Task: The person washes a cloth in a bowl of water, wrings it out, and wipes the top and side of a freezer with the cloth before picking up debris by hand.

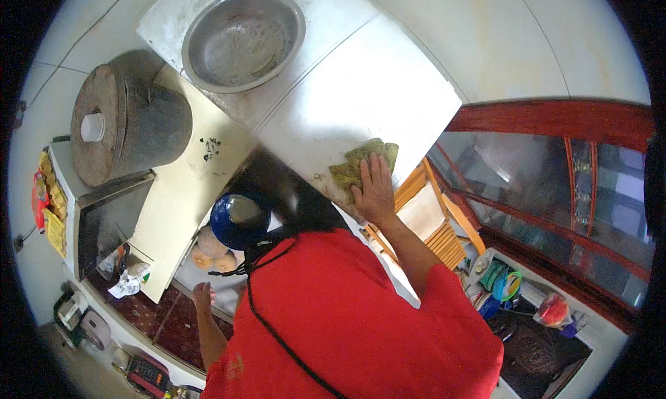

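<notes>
My right hand [375,185] presses a damp-looking green cloth [346,175] flat against a white tabletop [359,92], near its front edge. Faint brown smudges lie around the cloth. Farther back on the same white surface stands a wide metal basin [243,42], its inside stained. My left hand [203,295] hangs low at my side with its fingers bent; it is too small to see whether anything is in it. Between my hands, just in front of my red shirt, are a round dark blue vessel [229,227] and several round brownish-orange items [210,253].
A soot-dark lidded pot [156,118] sits on a cream counter [187,191] with black crumbs [209,148]. Beside it stands a microwave-like oven [112,227] with yellow packets [54,227] on top. A wooden chair [442,237] and red-framed glass panes [525,175] are to the right.
</notes>
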